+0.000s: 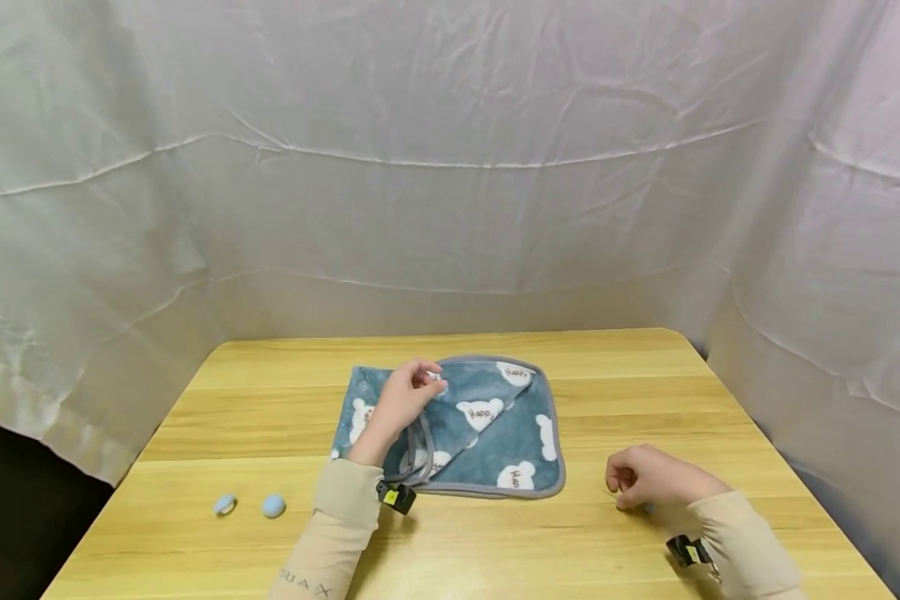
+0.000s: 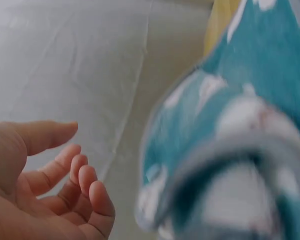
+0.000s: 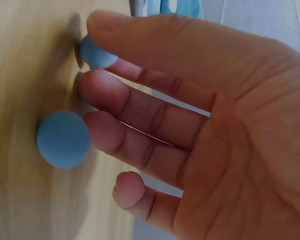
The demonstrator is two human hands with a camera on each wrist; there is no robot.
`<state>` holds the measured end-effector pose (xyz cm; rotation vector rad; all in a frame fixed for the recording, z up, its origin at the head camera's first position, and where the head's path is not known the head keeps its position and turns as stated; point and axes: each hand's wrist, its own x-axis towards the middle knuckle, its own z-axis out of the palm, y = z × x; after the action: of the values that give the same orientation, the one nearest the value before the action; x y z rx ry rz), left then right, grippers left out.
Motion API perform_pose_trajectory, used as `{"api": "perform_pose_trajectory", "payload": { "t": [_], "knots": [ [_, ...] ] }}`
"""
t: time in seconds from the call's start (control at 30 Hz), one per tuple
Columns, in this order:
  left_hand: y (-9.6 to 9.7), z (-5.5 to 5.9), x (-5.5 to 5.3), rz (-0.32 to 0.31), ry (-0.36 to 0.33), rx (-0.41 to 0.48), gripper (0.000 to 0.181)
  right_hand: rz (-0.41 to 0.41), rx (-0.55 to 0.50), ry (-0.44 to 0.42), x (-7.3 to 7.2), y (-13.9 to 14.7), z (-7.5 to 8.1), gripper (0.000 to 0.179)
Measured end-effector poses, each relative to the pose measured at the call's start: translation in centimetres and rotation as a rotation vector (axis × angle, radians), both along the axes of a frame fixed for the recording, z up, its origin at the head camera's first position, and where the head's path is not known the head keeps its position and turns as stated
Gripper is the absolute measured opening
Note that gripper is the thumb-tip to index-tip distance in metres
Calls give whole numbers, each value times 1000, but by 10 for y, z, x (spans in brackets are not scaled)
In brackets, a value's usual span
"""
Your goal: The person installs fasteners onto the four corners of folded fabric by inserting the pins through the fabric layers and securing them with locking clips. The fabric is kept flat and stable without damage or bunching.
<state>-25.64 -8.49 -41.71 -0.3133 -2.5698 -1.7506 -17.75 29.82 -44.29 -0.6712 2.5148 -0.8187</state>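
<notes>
Pinching a round blue piece between right fingers, right of the folded blanket and close to the desk, near a second blue piece; holding left fingers relaxed, released, above the blanket. Looks light and firm, perhaps slippery over the dome; probably best gripped across opposite sides, gently.

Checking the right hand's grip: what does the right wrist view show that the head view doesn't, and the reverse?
Only the right wrist view shows the palm of the right hand and, clearly, the round blue cap between thumb and forefinger.

Only the head view shows the left hand, two light-blue caps at the left, and readable "Happy" bear prints.

Both show the right hand, wooden table, teal blanket and pale curtain.
</notes>
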Motion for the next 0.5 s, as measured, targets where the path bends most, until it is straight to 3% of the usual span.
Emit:
{"api": "perform_pose_trajectory", "payload": {
  "t": [0.17,0.5],
  "knots": [
    [21,5,13,-152,48,-76,22,10,10,31,-1,-1,-1,14],
    [62,-14,35,-479,67,-278,19,6,15,41,-2,-2,-2,14]
  ]
}}
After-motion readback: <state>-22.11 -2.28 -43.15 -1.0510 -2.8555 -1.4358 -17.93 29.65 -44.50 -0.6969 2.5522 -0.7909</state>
